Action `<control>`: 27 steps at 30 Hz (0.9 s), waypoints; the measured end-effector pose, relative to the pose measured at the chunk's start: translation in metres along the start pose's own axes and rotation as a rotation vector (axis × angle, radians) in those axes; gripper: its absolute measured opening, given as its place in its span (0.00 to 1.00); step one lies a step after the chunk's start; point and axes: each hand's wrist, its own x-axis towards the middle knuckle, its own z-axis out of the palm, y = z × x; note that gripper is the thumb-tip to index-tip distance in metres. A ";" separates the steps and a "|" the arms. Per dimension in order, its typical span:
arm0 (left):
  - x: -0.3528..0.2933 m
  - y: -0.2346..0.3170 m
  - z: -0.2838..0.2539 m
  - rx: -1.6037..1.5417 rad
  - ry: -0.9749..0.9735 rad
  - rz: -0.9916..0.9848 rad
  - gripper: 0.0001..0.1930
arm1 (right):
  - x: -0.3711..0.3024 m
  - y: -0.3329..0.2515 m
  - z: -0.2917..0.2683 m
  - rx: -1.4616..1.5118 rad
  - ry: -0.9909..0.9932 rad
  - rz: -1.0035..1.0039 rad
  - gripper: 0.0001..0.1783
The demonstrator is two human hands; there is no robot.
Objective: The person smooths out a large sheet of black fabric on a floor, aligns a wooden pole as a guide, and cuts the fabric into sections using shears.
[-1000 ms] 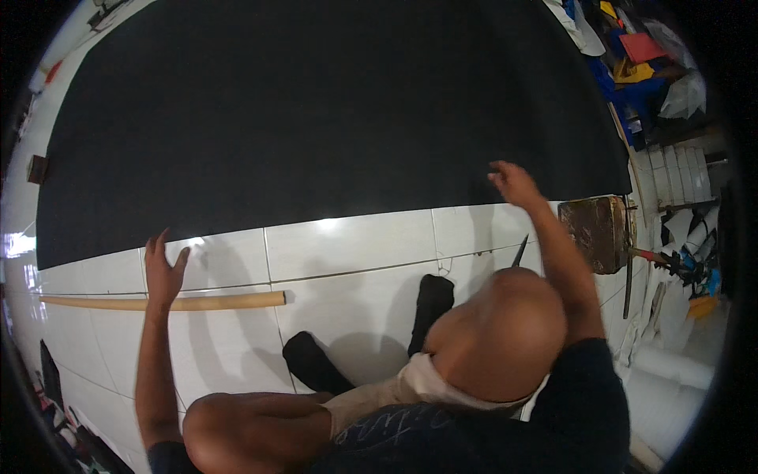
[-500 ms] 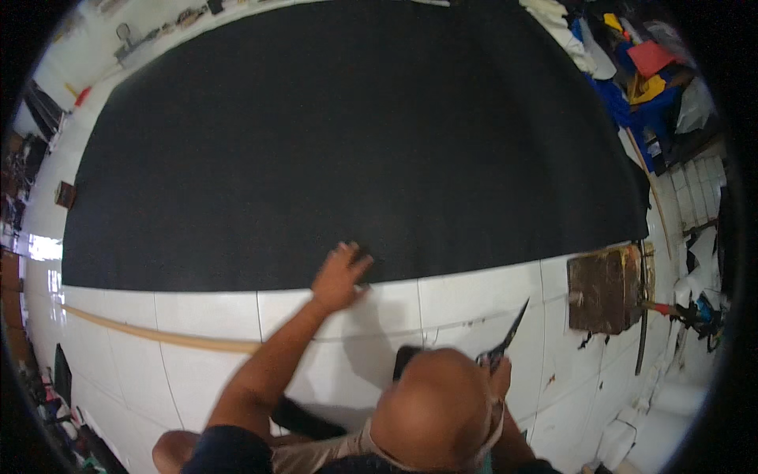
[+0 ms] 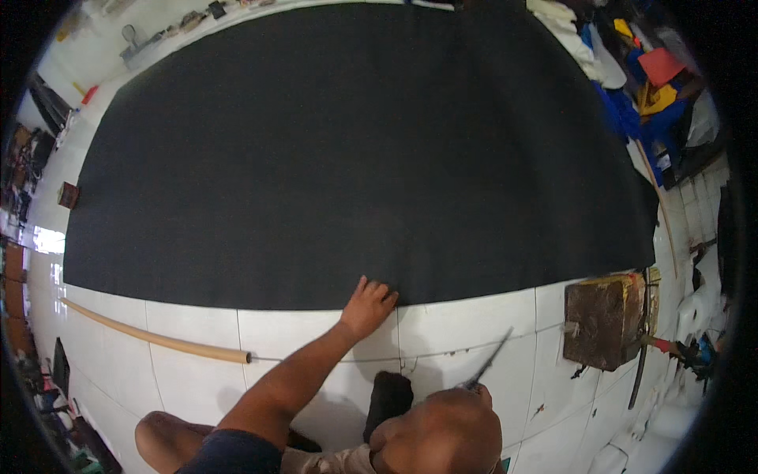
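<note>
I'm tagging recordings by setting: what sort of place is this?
Probably a workshop handling fabric or similar: a large black sheet spread on the tiled floor, a tan tube nearby, and mixed coloured materials heaped at right.

Glossy white tiled floor (image 3: 193,325), dark tile joints (image 3: 238,328), bright reflection (image 3: 49,240) at left, colourful clutter (image 3: 662,68) upper right

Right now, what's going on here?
A person has a large black cloth spread on the white tiled floor. Their left hand is at its near edge, fingers over the cloth. The right hand, mostly hidden behind a knee, holds a blurred dark blade. A tan tube lies at left; a brown block sits by the near right corner.
</note>
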 end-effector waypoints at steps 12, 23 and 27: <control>-0.010 0.015 0.016 -0.137 0.318 -0.085 0.08 | -0.048 -0.085 0.054 0.149 -0.492 -0.105 0.22; -0.014 0.017 0.017 -0.270 0.337 -0.132 0.13 | -0.019 -0.123 0.091 0.271 -0.643 0.011 0.25; -0.010 0.019 0.021 -0.259 0.408 -0.136 0.07 | -0.024 -0.124 0.103 0.249 -0.611 -0.031 0.26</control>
